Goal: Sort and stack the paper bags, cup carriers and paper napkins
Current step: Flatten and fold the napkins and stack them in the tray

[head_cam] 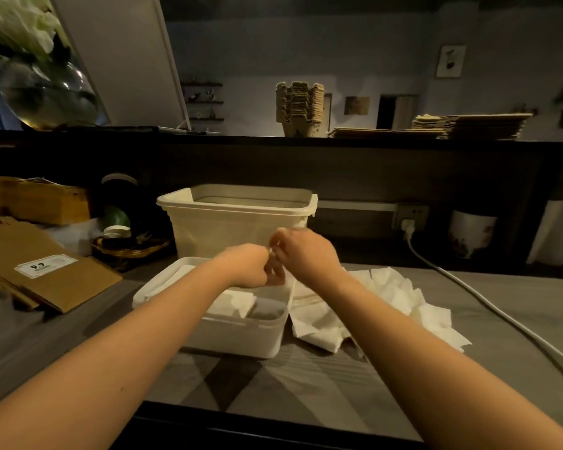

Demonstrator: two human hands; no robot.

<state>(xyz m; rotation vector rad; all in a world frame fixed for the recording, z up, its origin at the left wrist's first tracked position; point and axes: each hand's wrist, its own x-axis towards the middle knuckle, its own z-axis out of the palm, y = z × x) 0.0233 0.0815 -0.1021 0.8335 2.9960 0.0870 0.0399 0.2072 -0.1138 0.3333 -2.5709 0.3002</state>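
Right hand pinches a napkin over the white tub. Left hand is curled against the napkin, grip too blurred to tell. Napkin pile on the surface just right of the tub. Paper bag label: "99".

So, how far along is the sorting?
Done: the grey pulp cup carriers stand stacked on the dark shelf, flat brown paper bags piled beside them. In hand: the left hand and right hand appear to pinch a white paper napkin over the white plastic tub, which holds some. Left: the loose napkin heap right of it and labelled brown bags at far left.
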